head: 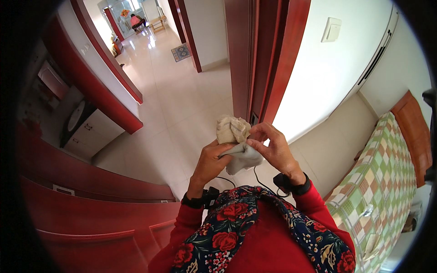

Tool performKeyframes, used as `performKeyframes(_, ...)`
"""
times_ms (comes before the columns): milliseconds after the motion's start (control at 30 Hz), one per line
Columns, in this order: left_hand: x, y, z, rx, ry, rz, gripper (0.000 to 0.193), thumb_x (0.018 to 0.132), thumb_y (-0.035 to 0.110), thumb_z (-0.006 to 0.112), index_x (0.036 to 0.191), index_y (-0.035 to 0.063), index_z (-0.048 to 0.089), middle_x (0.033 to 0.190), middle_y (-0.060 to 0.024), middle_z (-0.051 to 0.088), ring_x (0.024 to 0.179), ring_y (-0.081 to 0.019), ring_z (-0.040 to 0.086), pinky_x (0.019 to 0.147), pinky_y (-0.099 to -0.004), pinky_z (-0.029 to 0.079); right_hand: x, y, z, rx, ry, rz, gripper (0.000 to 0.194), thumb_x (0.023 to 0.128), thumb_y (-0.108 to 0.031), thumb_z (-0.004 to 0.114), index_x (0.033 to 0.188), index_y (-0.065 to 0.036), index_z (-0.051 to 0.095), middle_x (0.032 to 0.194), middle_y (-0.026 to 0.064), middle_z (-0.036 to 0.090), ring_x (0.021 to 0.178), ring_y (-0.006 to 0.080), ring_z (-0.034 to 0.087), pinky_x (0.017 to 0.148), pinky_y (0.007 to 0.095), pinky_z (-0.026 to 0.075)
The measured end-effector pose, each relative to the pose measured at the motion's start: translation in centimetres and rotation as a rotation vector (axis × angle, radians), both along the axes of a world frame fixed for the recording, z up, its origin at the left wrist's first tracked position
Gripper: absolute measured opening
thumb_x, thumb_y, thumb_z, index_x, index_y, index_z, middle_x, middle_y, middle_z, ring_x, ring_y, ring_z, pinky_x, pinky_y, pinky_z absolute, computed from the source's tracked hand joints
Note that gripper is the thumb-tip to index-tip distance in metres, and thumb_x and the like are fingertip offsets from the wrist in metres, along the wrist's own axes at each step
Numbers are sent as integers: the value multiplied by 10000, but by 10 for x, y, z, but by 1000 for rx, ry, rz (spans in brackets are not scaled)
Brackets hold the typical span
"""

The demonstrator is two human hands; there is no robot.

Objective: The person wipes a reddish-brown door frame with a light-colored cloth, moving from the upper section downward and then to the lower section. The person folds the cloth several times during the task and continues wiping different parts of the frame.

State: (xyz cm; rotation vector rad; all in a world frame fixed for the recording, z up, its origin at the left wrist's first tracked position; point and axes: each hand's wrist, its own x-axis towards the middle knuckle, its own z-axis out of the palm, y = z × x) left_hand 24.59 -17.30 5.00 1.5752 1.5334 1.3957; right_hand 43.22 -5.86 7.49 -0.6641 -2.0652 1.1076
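My left hand grips a pale grey cloth in front of my body, thumb lying along its top. Beyond the thumb, a crumpled cream cloth bundle with faint darker stripes bulges up from the same grip; whether the two are one piece I cannot tell. My right hand pinches the cloth near where grey and cream meet, its thumb and forefinger bent around the edge. The fingers of my left hand under the cloth are hidden. Both wrists wear black straps with small devices, and thin black cables run near them.
Just beyond my hands stands a dark red door frame. An open red door is at the left. A bed with a checked cover lies right. Left is a washbasin cabinet. Down the tiled hallway, a person sits.
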Motion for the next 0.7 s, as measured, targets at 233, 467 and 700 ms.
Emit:
performKeyframes(233,10,-2,-5,-12,291,-21,341,760,-3,603,1076,67,712,1072,-152,661,986,-304,662,844,-359,526,-9,-6,-18,-9,-84,-42,391,833,-269,751,1068,-3,588,910,119,623,775,256,623,703,357,514)
performKeyframes(467,3,-8,-10,-163,61,-108,351,764,-9,607,1089,64,717,1069,-135,673,961,-254,674,811,-328,534,-2,6,-28,-184,4,16,230,882,-114,682,1058,4,594,785,75,643,740,138,599,685,303,494)
performKeyframes(700,-6,-8,-12,-187,-112,-127,378,715,-52,653,1082,10,711,1005,-97,660,907,-171,646,791,-291,515,-5,11,-26,-253,77,36,169,911,-77,642,1055,-17,576,741,21,568,710,95,538,650,264,467)
